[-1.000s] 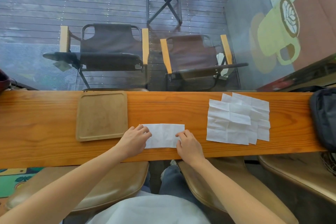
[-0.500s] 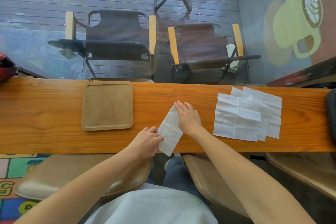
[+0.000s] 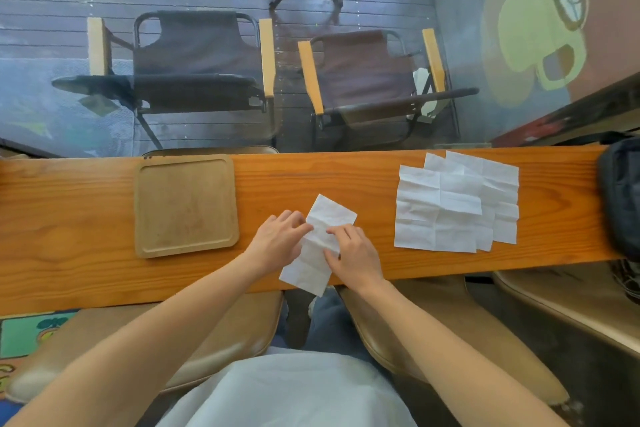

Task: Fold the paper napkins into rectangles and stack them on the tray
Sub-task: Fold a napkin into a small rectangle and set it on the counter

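Now the napkin (image 3: 320, 241), already folded once into a long strip, lies slantwise on the counter (image 3: 69, 211), its long axis running from the near left, where a corner hangs over the near edge, to the far right. Both hands sit on its middle, so half of the strip lies beyond the fingers and half lies nearer than them. Folding it into a shorter rectangle probably means bringing 1 end over the other along that slanted axis.

At the strip's left edge, the left hand (image 3: 277, 244) has its fingers curled, the tips touching the paper; whether they pinch it or only press, I cannot tell. Opposite it, the right hand (image 3: 355, 253) lies flat on the right part, fingers fairly straight and pointing left, pressing the paper down. The 2 sets of fingertips almost meet at mid-strip. Both forearms reach in from the near side, and neither is clearly nearer.

Left of the hands, near but apart, the tray (image 3: 187, 206) holds nothing yet. To the right, well apart, the unfolded napkins (image 3: 457, 204) lie overlapping.
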